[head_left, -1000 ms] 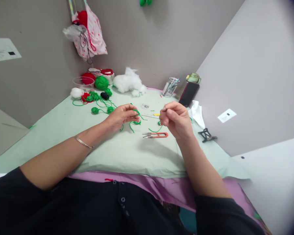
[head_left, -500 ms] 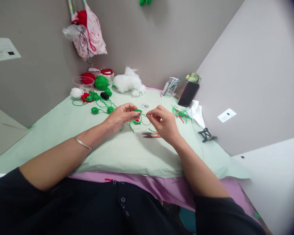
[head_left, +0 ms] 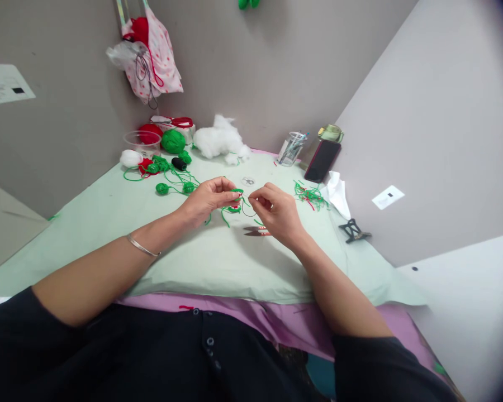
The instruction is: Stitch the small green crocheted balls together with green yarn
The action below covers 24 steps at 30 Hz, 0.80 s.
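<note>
Over the middle of the table, my left hand (head_left: 212, 198) is closed on a small green crochet piece (head_left: 236, 191) with some red and white in it, pinched between thumb and fingers. Just to its right, my right hand (head_left: 276, 212) pinches what looks like a thin sewing needle (head_left: 247, 196), its tip close to the crochet piece. A dark thread (head_left: 248, 214) loops below, between the hands. Under the left fingers lies another green and red crochet piece (head_left: 233, 209) with loose green yarn ends. Thread snips (head_left: 256, 231) lie below my right hand, partly hidden by it.
Green yarn balls (head_left: 173, 142), a black thread spool (head_left: 179, 163) and white stuffing (head_left: 220, 138) sit at the back left. Yarn scraps (head_left: 311, 195), a phone (head_left: 323, 161), a clear cup of tools (head_left: 292, 149) and a black stand (head_left: 354, 230) are on the right.
My right hand has shifted very slightly left, closer to the crochet piece, and the thread loop has changed shape a little. My left hand stays in place.
</note>
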Each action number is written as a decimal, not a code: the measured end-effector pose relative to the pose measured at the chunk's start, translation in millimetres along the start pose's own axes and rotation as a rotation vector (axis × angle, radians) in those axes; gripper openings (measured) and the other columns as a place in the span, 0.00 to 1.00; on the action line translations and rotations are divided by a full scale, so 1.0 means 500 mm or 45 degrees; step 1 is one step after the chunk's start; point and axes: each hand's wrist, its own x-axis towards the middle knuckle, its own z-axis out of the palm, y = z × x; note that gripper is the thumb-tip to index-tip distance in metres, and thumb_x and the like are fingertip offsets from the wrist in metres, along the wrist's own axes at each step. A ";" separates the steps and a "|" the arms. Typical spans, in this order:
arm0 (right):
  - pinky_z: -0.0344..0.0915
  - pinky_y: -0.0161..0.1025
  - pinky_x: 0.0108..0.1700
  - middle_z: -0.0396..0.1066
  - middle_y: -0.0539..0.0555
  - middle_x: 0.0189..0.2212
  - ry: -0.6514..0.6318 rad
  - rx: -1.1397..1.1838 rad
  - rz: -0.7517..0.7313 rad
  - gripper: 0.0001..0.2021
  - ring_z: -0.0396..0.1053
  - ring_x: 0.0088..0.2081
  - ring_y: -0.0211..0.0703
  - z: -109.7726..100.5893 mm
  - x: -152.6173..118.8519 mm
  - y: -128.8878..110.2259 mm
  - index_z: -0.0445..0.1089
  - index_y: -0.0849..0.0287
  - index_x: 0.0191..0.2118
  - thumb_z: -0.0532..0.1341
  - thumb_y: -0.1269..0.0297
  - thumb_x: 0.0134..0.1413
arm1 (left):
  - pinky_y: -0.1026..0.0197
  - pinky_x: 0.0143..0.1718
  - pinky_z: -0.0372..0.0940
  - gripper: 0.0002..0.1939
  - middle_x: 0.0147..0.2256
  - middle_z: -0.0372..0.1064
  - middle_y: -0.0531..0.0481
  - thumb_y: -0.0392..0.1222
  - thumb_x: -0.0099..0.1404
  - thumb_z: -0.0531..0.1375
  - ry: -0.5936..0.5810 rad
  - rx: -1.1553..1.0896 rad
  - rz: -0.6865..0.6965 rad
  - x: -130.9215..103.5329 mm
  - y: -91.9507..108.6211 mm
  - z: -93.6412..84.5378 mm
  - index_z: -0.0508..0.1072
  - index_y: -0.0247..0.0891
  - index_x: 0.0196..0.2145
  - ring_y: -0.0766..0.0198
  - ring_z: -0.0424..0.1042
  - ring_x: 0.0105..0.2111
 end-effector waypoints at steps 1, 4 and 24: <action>0.57 0.36 0.32 0.63 0.49 0.26 0.006 0.000 0.001 0.07 0.61 0.27 0.36 0.001 0.000 -0.001 0.71 0.57 0.31 0.59 0.71 0.59 | 0.54 0.46 0.71 0.16 0.31 0.73 0.53 0.42 0.50 0.74 0.002 0.011 0.005 0.000 0.000 0.001 0.73 0.35 0.32 0.65 0.76 0.33; 0.57 0.36 0.32 0.64 0.49 0.26 0.031 -0.012 0.021 0.07 0.61 0.27 0.37 0.007 0.000 -0.006 0.70 0.57 0.30 0.58 0.71 0.59 | 0.54 0.45 0.71 0.17 0.30 0.73 0.53 0.44 0.51 0.74 0.004 0.061 0.010 -0.002 -0.001 0.002 0.72 0.35 0.31 0.64 0.76 0.32; 0.69 0.34 0.30 0.68 0.47 0.24 -0.191 0.982 0.645 0.20 0.67 0.24 0.33 0.015 0.018 0.001 0.73 0.61 0.33 0.69 0.46 0.49 | 0.59 0.39 0.69 0.03 0.35 0.69 0.48 0.41 0.64 0.66 0.070 0.742 0.794 -0.025 -0.015 0.006 0.78 0.40 0.34 0.61 0.71 0.38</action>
